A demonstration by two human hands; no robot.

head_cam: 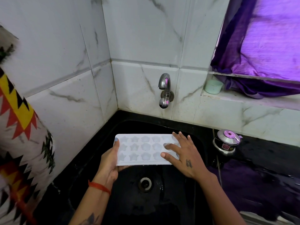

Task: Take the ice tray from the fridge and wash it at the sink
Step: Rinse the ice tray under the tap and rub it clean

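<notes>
A white ice tray (142,149) is held level over the black sink (162,197), above and just behind the drain (145,184). Its star- and flower-shaped cups look pale and empty, though whether any water sits in them is hard to make out. The left hand (108,164) grips the tray's left end, thumb curled over the top rim and fingers (123,167) wrapped beneath. The right hand (183,155) lies flat on the tray's right end, fingers straight and spread, hiding the cups there. Behind the sink, a metal tap (165,90) juts from the marble-tiled wall, with no water visible from it. Right of the sink, on the dark tabletop (259,159), stands a small lidded steel pot (226,142); its contents are hidden. On the window ledge above it sits a pale green cup (213,86), whose inside cannot be seen, beside a purple curtain (259,46).
</notes>
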